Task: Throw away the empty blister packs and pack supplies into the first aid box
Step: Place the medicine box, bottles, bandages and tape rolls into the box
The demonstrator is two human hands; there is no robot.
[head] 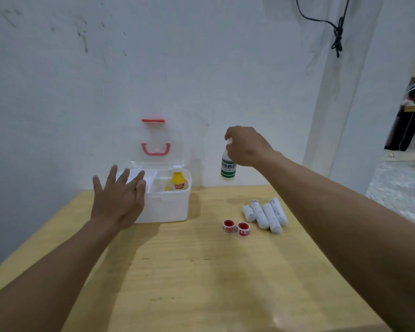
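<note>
A white first aid box [168, 207] stands open at the back of the wooden table, its clear lid with a red handle [155, 149] leaning on the wall. A yellow bottle [177, 182] stands inside it. My left hand [119, 197] hovers with fingers spread at the box's left front corner, holding nothing. My right hand [247, 147] grips a white bottle with a green label [228, 170] by its top, held in the air to the right of the box. Several white bandage rolls [265, 215] and two red-and-white tape rolls [236, 227] lie on the table.
The wooden table [189, 271] is set against a white wall. A black cable [337, 32] hangs on the wall at the upper right. A doorway opens at the far right, where a person [407, 121] stands.
</note>
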